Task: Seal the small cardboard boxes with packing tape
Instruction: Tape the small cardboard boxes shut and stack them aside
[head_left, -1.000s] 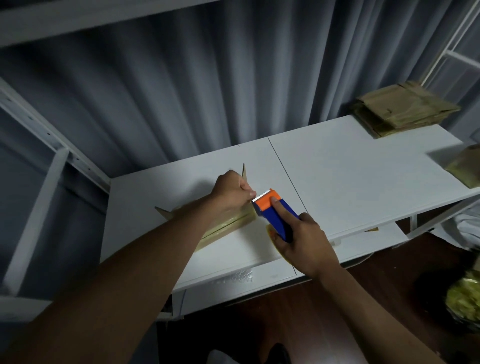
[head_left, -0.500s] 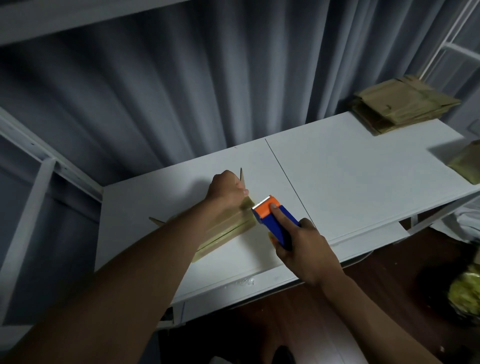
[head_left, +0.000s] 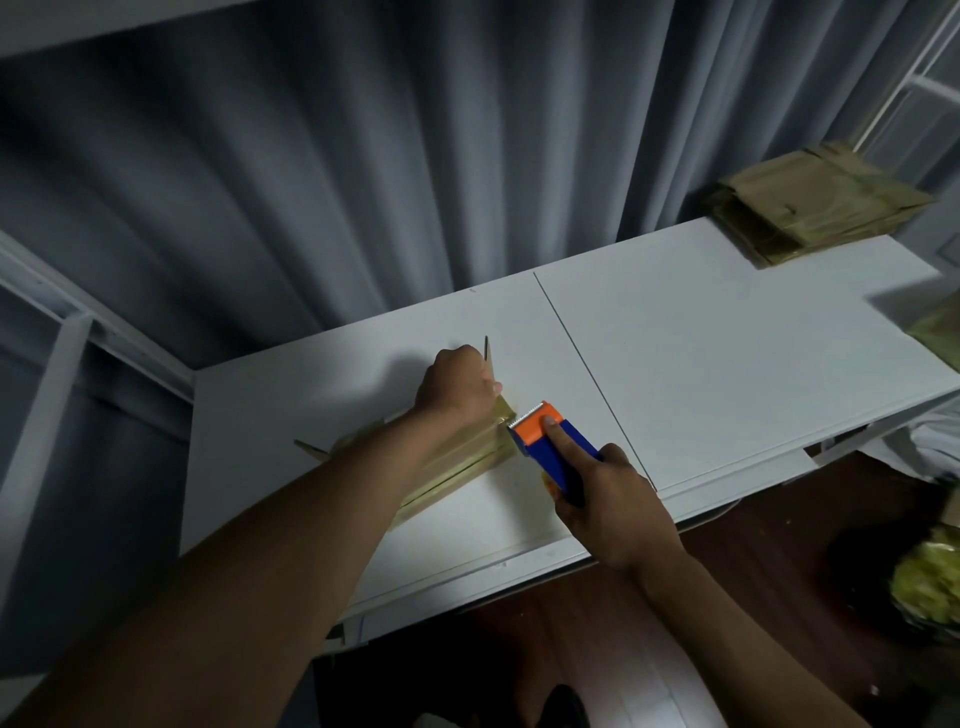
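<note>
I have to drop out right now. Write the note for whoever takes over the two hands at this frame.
Left hand presses on the small cardboard box on the white table, fingers curled at its far end.
Right hand grips the tape dispenser, its orange cutter at the box's right end.
Done: tape appears laid along the top seam.
Left: cut the tape, press it down. Flattened cardboard stack waits at the far right corner.

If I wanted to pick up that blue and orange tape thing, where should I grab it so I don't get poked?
Grab the tape dispenser by its long blue handle, coming from the near side, as the right hand does. The orange end carries a jagged cutting edge pointing at the cardboard box, so keeping fingers back on the blue part looks safest.
</note>
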